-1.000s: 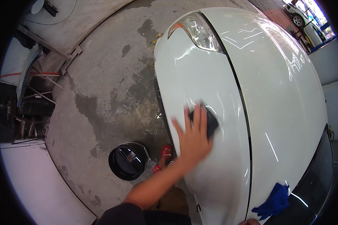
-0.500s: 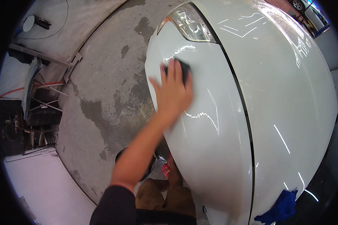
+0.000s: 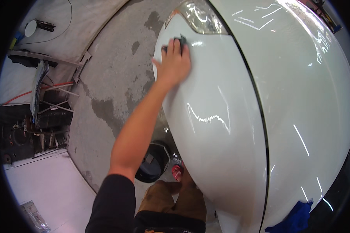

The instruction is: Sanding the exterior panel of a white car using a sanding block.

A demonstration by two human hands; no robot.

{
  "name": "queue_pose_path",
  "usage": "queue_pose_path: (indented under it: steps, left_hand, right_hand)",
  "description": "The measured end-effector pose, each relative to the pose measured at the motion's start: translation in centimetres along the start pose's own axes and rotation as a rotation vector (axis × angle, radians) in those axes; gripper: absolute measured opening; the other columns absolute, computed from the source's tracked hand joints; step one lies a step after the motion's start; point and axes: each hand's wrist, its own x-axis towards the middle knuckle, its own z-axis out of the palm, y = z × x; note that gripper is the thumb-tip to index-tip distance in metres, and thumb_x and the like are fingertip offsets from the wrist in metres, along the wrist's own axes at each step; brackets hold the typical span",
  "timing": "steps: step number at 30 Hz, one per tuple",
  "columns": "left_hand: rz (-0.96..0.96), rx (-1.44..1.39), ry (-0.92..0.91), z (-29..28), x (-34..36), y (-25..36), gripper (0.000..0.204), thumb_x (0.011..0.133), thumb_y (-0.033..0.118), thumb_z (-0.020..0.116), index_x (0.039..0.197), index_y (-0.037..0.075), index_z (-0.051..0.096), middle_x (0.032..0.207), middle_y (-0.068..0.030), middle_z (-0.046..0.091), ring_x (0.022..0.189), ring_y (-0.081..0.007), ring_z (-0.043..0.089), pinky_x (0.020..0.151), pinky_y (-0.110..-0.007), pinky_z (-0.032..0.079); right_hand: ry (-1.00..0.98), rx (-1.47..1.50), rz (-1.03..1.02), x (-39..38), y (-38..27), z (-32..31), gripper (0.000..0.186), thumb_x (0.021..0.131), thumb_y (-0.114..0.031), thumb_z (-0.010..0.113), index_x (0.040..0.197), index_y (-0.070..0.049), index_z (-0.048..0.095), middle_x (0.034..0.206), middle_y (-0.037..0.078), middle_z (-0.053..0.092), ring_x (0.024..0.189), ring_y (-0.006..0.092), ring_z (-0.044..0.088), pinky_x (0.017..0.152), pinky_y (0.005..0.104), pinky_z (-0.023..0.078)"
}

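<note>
My left hand [image 3: 175, 64] reaches forward over the white car's front fender [image 3: 210, 93]. Its fingers are closed over a small dark sanding block [image 3: 181, 39], which they press flat on the panel just behind the headlight [image 3: 198, 17]. A grey-green edge of the block sticks out past the fingertips; most of it is hidden under them. Bright light reflections lie across the wet-looking fender. My right hand is out of sight.
A dark gap separates the fender from the hood [image 3: 299, 97]. A blue cloth [image 3: 293, 219] lies at the hood's rear. On the stained floor, a black bucket [image 3: 153, 163] stands by my legs. Stands, an orange hose [image 3: 19, 97] and a white panel [image 3: 42, 182] are at left.
My left hand has slid the sanding block forward and slightly left along the fender, closer to the headlight. The bucket, earlier mostly behind my forearm, now shows. The view has shifted a little.
</note>
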Motion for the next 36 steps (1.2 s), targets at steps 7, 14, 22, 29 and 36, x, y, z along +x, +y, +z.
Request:
queue_pose_path:
  steps: [7, 14, 22, 29, 36]
  left_hand:
    - [0.364, -0.126, -0.092, 6.2, -28.6, 4.3, 0.083, 0.081, 0.036, 0.063, 0.153, 0.006, 0.035, 0.162, -0.0212, 0.024, 0.147, -0.0505, 0.020, 0.105, -0.083, 0.005]
    - [0.699, -0.815, -0.744, 7.8, -51.4, -1.0, 0.081, 0.084, 0.034, 0.061, 0.156, 0.010, 0.032, 0.164, -0.0129, 0.025, 0.151, -0.0351, 0.022, 0.118, -0.061, 0.018]
    - [-0.848, -1.494, -1.116, 3.3, -48.9, -15.6, 0.050, 0.107, 0.047, 0.038, 0.099, 0.003, 0.059, 0.075, -0.0045, 0.064, 0.074, -0.0172, 0.063, 0.073, -0.035, 0.052]
    - [-1.263, -1.393, -0.823, 7.3, -50.2, -35.0, 0.033, 0.100, 0.038, 0.058, 0.103, 0.005, 0.064, 0.075, -0.0019, 0.061, 0.057, -0.0110, 0.055, 0.051, -0.025, 0.046]
    - [-1.283, -1.212, -0.418, 11.9, -52.9, -50.1, 0.031, 0.099, 0.030, 0.051, 0.116, 0.005, 0.059, 0.097, -0.0109, 0.067, 0.080, -0.0186, 0.065, 0.071, -0.034, 0.057]
  right_hand:
    - [0.137, -0.198, -0.122, 1.6, -0.5, -0.5, 0.015, 0.089, -0.016, 0.060, 0.079, -0.007, 0.054, 0.061, 0.008, 0.055, 0.044, 0.0268, 0.051, 0.041, 0.0381, 0.043]
    - [0.141, -0.392, -0.179, 2.9, -1.1, -0.1, 0.014, 0.094, -0.016, 0.055, 0.088, -0.003, 0.053, 0.070, 0.009, 0.056, 0.049, 0.0268, 0.054, 0.043, 0.0366, 0.046]
    - [-0.334, 0.717, 0.568, 1.4, -19.8, 18.2, 0.072, 0.082, -0.023, 0.065, 0.143, 0.002, 0.035, 0.132, 0.018, 0.049, 0.117, 0.0279, 0.053, 0.094, 0.0437, 0.046]
    - [-0.999, 1.332, 1.033, 7.6, -33.0, 47.5, 0.048, 0.102, -0.046, 0.055, 0.119, -0.004, 0.067, 0.095, 0.008, 0.071, 0.086, 0.0207, 0.070, 0.077, 0.0321, 0.053]
    - [-0.558, 0.023, 0.135, 7.3, -36.1, 69.3, 0.033, 0.094, -0.014, 0.050, 0.122, -0.003, 0.063, 0.107, 0.019, 0.069, 0.097, 0.0356, 0.069, 0.082, 0.0431, 0.058]
